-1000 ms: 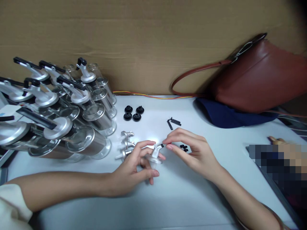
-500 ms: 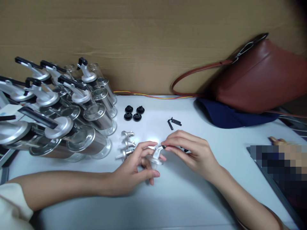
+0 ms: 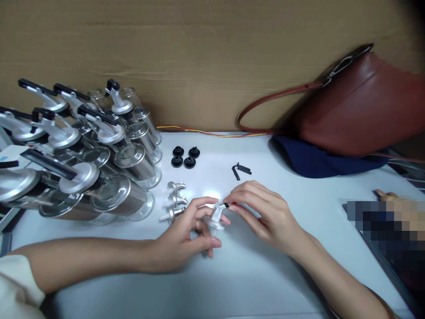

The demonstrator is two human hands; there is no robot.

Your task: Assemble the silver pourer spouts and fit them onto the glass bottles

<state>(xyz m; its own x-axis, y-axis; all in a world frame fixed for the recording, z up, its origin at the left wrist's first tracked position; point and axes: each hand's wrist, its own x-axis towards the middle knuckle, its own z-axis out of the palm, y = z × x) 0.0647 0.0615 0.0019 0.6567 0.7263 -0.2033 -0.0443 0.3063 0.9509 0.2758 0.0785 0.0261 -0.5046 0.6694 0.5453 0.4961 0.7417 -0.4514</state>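
Just below the frame's centre, the person's left hand (image 3: 181, 239) cradles a silvery spout (image 3: 217, 214), fingers curled around its collar, probably to leave the tip exposed; the right hand (image 3: 270, 217) pinches the black cap (image 3: 226, 205) there (three similar spouts (image 3: 173, 202) lie leftward on the desk (image 3: 232, 283)).

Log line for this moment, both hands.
left hand: holds silver pourer | right hand: pinching pourer's black tip | table: black round parts, black strips

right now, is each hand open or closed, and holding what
Left hand: loosely closed, holding a silver spout.
Right hand: closed, pinching the small black tip at the spout's end.
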